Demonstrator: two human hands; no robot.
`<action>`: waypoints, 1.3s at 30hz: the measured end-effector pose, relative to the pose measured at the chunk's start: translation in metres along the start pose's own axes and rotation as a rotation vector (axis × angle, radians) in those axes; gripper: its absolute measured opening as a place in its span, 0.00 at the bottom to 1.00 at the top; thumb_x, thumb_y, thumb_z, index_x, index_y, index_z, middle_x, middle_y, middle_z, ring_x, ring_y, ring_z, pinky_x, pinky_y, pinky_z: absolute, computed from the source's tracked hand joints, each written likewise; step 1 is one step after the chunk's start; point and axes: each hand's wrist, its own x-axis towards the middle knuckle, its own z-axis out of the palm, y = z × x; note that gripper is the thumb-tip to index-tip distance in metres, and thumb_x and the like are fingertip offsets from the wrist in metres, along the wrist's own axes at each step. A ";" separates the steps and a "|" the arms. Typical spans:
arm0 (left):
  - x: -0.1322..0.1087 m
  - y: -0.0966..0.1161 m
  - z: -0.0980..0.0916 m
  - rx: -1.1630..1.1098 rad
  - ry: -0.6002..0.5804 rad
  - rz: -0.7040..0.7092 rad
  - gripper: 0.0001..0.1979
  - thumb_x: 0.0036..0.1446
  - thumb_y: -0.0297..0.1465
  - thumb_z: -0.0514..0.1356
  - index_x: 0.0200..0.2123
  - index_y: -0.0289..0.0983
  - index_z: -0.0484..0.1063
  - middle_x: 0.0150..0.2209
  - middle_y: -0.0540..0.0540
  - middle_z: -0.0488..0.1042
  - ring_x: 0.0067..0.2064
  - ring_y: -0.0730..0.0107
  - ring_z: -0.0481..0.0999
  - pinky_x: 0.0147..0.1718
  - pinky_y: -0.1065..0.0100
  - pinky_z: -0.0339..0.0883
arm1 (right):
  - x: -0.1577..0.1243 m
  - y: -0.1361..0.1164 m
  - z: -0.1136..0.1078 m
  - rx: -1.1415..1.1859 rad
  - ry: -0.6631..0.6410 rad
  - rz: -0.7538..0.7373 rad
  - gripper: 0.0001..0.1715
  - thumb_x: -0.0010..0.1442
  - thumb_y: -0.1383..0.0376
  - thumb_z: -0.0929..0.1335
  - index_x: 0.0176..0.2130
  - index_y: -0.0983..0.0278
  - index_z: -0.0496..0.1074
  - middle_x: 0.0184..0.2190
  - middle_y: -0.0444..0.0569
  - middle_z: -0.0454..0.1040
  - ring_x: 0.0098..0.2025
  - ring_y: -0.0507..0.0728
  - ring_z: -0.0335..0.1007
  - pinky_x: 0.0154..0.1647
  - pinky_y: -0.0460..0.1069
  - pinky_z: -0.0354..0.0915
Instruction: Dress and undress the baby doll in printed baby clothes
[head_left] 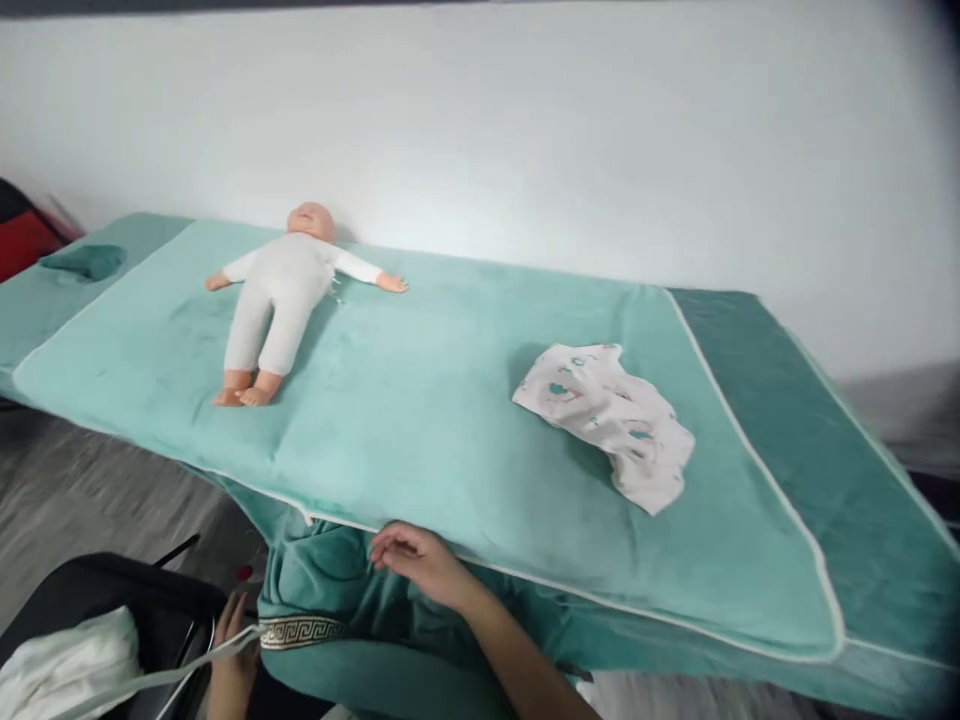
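My right hand (420, 562) hangs at the near edge of the green-covered bed (420, 420), with loosely bent fingers and nothing in them. Lower down, my left hand (234, 635) is beside a black chair (150, 590), its fingers extended upward. A pale strap (187, 665) crosses in front of that hand; whether they touch I cannot tell. On the bed's left part a baby doll (281, 285) in a white bodysuit lies on its back, arms spread. To the right lies a crumpled white baby garment (611, 420) with a printed pattern. Neither hand touches the doll or garment.
White cloth (71, 660) rests on the black chair. Green fabric with a patterned band (300, 632) hangs below the bed's near edge. A white wall (525, 130) runs along the far side. The bed has a face hole (86, 262) at its left end.
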 end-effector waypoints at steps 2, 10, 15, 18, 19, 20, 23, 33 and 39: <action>0.018 0.014 0.008 -0.141 -0.072 -0.080 0.25 0.53 0.42 0.58 0.54 0.41 0.73 0.54 0.32 0.80 0.59 0.32 0.79 0.60 0.36 0.72 | -0.025 -0.030 -0.016 0.006 -0.001 -0.015 0.24 0.65 0.46 0.72 0.48 0.63 0.77 0.47 0.53 0.81 0.49 0.58 0.79 0.54 0.54 0.70; 0.041 0.102 0.005 -0.059 -0.093 0.380 0.23 0.57 0.24 0.54 0.50 0.49 0.78 0.55 0.47 0.81 0.61 0.50 0.79 0.75 0.37 0.51 | -0.108 -0.129 -0.107 -0.231 0.802 -0.399 0.17 0.62 0.55 0.76 0.49 0.58 0.78 0.49 0.51 0.79 0.48 0.58 0.76 0.51 0.53 0.72; 0.040 0.106 0.004 0.117 -0.192 0.588 0.36 0.55 0.20 0.53 0.66 0.47 0.69 0.65 0.43 0.74 0.67 0.51 0.73 0.73 0.42 0.59 | -0.109 -0.129 -0.119 -0.197 0.976 -0.468 0.16 0.61 0.55 0.77 0.45 0.59 0.77 0.44 0.50 0.79 0.41 0.55 0.76 0.42 0.51 0.72; 0.045 0.127 -0.002 0.132 -0.304 0.626 0.33 0.55 0.19 0.54 0.63 0.44 0.71 0.66 0.42 0.73 0.69 0.51 0.70 0.73 0.42 0.57 | -0.091 -0.104 -0.080 -0.138 0.623 -0.224 0.17 0.64 0.50 0.74 0.42 0.60 0.76 0.38 0.48 0.79 0.34 0.54 0.74 0.37 0.50 0.72; 0.047 0.136 -0.004 0.123 -0.340 0.616 0.28 0.56 0.21 0.54 0.57 0.44 0.75 0.63 0.43 0.76 0.68 0.51 0.72 0.73 0.41 0.56 | -0.083 -0.093 -0.063 -0.114 0.461 -0.115 0.18 0.65 0.49 0.72 0.42 0.60 0.76 0.37 0.48 0.79 0.34 0.55 0.75 0.38 0.51 0.72; 0.049 0.145 -0.006 0.098 -0.380 0.602 0.19 0.58 0.23 0.55 0.49 0.44 0.77 0.59 0.43 0.78 0.65 0.51 0.74 0.71 0.41 0.57 | -0.076 -0.081 -0.046 -0.120 0.304 -0.023 0.19 0.65 0.48 0.71 0.42 0.60 0.76 0.37 0.48 0.79 0.35 0.55 0.76 0.40 0.52 0.73; 0.050 0.166 -0.019 -0.066 -0.465 0.503 0.03 0.59 0.27 0.57 0.33 0.41 0.68 0.49 0.43 0.82 0.56 0.54 0.78 0.64 0.48 0.65 | -0.059 -0.048 -0.007 -0.386 0.026 0.156 0.16 0.63 0.53 0.74 0.45 0.59 0.78 0.42 0.49 0.81 0.42 0.58 0.77 0.45 0.51 0.69; 0.023 0.153 -0.114 -0.058 -1.363 0.207 0.11 0.53 0.40 0.66 0.36 0.41 0.75 0.41 0.51 0.79 0.42 0.66 0.76 0.43 0.70 0.67 | -0.089 -0.013 0.015 -0.187 -0.789 0.274 0.29 0.55 0.41 0.76 0.39 0.62 0.78 0.27 0.38 0.70 0.27 0.48 0.63 0.27 0.41 0.60; 0.008 0.167 -0.090 0.119 -1.396 0.246 0.15 0.64 0.41 0.57 0.32 0.41 0.80 0.35 0.47 0.79 0.37 0.64 0.76 0.35 0.69 0.65 | -0.123 0.009 0.011 0.034 -0.645 0.474 0.41 0.46 0.31 0.75 0.39 0.63 0.78 0.29 0.38 0.70 0.27 0.44 0.60 0.28 0.38 0.59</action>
